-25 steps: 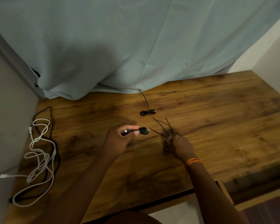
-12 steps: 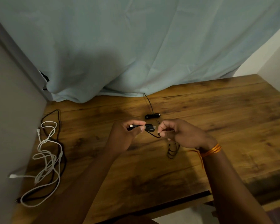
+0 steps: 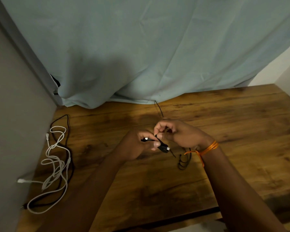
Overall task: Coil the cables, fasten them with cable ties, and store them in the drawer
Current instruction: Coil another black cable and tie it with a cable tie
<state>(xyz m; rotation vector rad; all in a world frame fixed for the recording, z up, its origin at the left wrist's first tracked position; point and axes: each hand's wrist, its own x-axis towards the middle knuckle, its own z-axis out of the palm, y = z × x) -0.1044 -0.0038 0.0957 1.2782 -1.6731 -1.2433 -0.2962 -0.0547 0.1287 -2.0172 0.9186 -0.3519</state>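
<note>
Fingers (image 3: pixel 155 144) pinch coiled black cable (image 3: pixel 162 145).

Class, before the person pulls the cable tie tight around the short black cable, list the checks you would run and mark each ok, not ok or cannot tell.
1. Coiled black cable held in the left hand: ok.
2. Cable tie pinched by the right hand: ok.
3. Tie looped fully around the coil: cannot tell, fingers hide it.
4. Spare cable ties within reach on the table: ok.
5. White cable and long black cable coiled: not ok, both lie loose.
6. Drawer open: cannot tell.
</note>
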